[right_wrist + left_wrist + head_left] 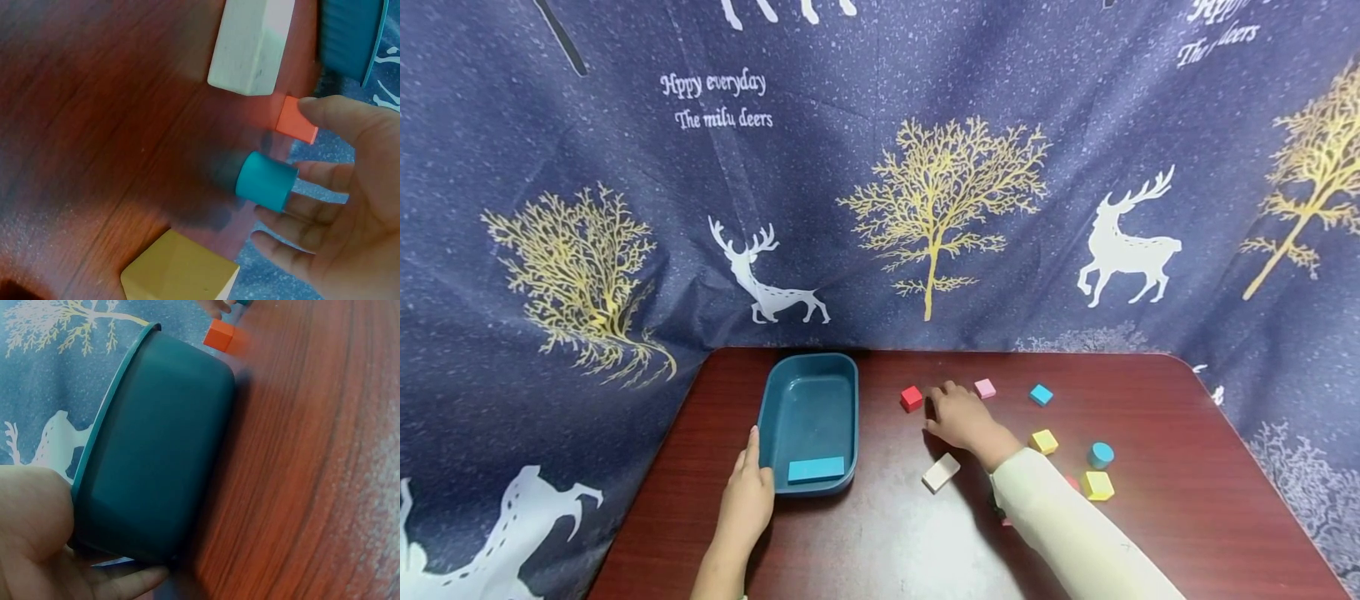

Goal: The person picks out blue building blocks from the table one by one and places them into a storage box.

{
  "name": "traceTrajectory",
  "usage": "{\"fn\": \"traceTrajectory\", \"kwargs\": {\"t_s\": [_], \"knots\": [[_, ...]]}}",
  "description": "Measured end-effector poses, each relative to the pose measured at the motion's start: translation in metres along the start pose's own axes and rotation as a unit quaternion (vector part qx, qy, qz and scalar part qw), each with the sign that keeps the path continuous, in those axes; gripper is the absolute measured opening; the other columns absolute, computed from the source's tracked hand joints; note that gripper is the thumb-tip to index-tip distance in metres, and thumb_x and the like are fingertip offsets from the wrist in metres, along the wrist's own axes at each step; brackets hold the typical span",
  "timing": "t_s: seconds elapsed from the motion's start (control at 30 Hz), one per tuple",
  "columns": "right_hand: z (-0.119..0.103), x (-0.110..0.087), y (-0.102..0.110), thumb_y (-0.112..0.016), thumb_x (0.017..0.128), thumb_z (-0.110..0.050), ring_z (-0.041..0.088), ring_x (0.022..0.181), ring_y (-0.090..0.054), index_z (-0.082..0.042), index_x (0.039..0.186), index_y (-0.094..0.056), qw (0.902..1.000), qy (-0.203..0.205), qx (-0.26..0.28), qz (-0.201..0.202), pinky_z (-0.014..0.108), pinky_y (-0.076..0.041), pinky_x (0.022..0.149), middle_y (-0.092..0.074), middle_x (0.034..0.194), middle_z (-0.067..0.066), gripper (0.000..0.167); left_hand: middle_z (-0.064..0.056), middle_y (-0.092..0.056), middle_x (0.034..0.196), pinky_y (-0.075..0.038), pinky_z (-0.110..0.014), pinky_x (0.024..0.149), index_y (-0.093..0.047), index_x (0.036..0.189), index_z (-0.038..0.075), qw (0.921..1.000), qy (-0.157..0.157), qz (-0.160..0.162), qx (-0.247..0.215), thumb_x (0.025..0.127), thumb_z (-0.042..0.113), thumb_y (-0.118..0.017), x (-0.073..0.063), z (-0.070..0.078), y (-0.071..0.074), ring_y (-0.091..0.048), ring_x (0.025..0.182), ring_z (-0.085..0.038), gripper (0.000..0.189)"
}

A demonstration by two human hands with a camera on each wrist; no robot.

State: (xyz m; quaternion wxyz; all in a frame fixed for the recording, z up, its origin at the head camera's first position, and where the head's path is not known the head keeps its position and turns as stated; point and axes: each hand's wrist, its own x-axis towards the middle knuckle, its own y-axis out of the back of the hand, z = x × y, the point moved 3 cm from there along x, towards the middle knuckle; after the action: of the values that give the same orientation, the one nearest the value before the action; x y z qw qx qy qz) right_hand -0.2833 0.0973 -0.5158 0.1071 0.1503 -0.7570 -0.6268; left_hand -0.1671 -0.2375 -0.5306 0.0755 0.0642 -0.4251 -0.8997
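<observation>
My left hand [747, 492] rests against the near left corner of a dark teal plastic basin [851, 417], fingers straight along its outer side. In the left wrist view the thumb's base lies at the rim. A flat blue rectangular block [816, 470] lies inside the basin at its near end. My right hand [958, 415] reaches low over the table, between a red cube [912, 399] and a pink block [985, 388]. Seen from the right wrist, a blue cylinder [265, 181] stands right at its loosely spread fingers, thumb apart from it; the head view hides this cylinder behind the hand.
Nearer me lies a cream rectangular block [942, 473]. To the right are a blue block [1041, 395], a yellow block [1043, 442], another blue cylinder [1101, 455] and a yellow cube [1098, 486]. My right sleeve [1067, 517] partly covers red pieces. A patterned cloth [880, 167] hangs behind the table.
</observation>
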Motion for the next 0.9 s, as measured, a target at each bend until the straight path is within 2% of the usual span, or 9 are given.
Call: {"fn": "traceTrajectory", "kwargs": {"t_s": [0.17, 0.43, 0.67, 0.9], "knots": [[0.0010, -0.0017, 0.0003, -0.076, 0.085, -0.028, 0.042, 0.105, -0.062, 0.002, 0.126, -0.062, 0.9999, 0.001, -0.012, -0.008, 0.054, -0.051, 0.091, -0.062, 0.114, 0.022, 0.053, -0.034, -0.039, 0.151, -0.036, -0.034, 0.057, -0.014, 0.162, 0.001, 1.0000, -0.002, -0.001, -0.003, 0.098, 0.003, -0.039, 0.0004, 0.0003, -0.0003, -0.040, 0.062, -0.021, 0.068], [0.0030, -0.0020, -0.0023, -0.075, 0.084, -0.016, 0.042, 0.089, -0.063, 0.000, 0.102, -0.066, 0.9991, 0.025, -0.027, 0.022, 0.053, -0.054, 0.077, -0.061, 0.097, 0.021, 0.026, -0.033, -0.039, 0.152, -0.035, -0.033, 0.055, -0.014, 0.162, 0.002, 1.0000, 0.002, 0.002, -0.008, 0.098, 0.003, -0.038, -0.0004, -0.0008, -0.0005, -0.037, 0.058, -0.020, 0.068], [0.0024, -0.0034, -0.0014, -0.071, 0.089, -0.008, 0.041, 0.086, -0.065, 0.000, 0.099, -0.064, 0.9988, 0.035, -0.020, 0.029, 0.051, -0.055, 0.077, -0.060, 0.095, 0.021, 0.014, -0.036, -0.036, 0.153, -0.036, -0.034, 0.056, -0.014, 0.162, 0.001, 1.0000, -0.001, -0.001, -0.007, 0.099, 0.003, -0.038, -0.0008, -0.0006, -0.0006, -0.038, 0.059, -0.021, 0.068], [0.0014, -0.0063, 0.0022, -0.070, 0.088, -0.002, 0.039, 0.083, -0.064, 0.001, 0.097, -0.064, 0.9973, 0.051, -0.018, 0.050, 0.049, -0.055, 0.077, -0.060, 0.090, 0.020, 0.011, -0.034, -0.040, 0.151, -0.037, -0.034, 0.058, -0.015, 0.161, 0.000, 1.0000, -0.004, 0.004, -0.001, 0.098, 0.003, -0.039, -0.0011, 0.0006, 0.0001, -0.041, 0.064, -0.022, 0.068]]}}
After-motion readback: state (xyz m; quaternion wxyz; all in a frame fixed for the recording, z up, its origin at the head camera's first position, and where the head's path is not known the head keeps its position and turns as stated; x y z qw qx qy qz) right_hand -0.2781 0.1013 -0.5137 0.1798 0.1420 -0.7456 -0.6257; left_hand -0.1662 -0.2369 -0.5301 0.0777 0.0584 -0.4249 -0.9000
